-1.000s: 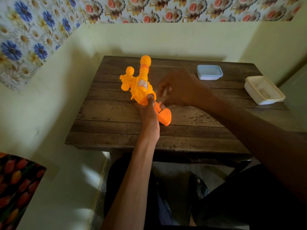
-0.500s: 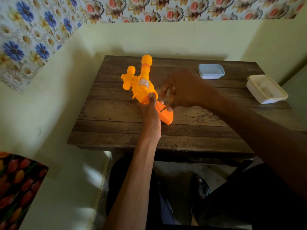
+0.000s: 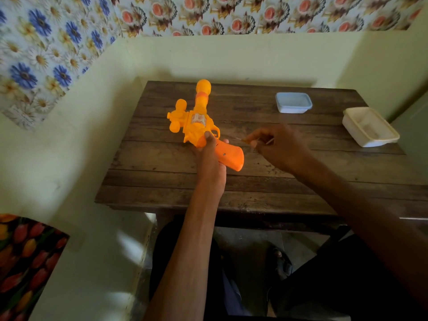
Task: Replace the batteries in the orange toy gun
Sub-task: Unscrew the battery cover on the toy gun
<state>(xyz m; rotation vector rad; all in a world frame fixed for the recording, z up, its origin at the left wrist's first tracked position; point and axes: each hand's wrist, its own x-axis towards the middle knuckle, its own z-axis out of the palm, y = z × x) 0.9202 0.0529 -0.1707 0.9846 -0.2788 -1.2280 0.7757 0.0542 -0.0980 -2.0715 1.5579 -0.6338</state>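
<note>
Left hand (image 3: 209, 158) curled round orange toy gun (image 3: 196, 126) above grip; right hand (image 3: 278, 145) pinches thin tool (image 3: 241, 139), just beside grip.

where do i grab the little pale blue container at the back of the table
Pinch the pale blue container across its two long walls, coming straight down from above. It sits flat and low on the wooden table, apart from everything else, and that is its narrower span. The right hand is nearer, but it holds a thin tool.
</note>
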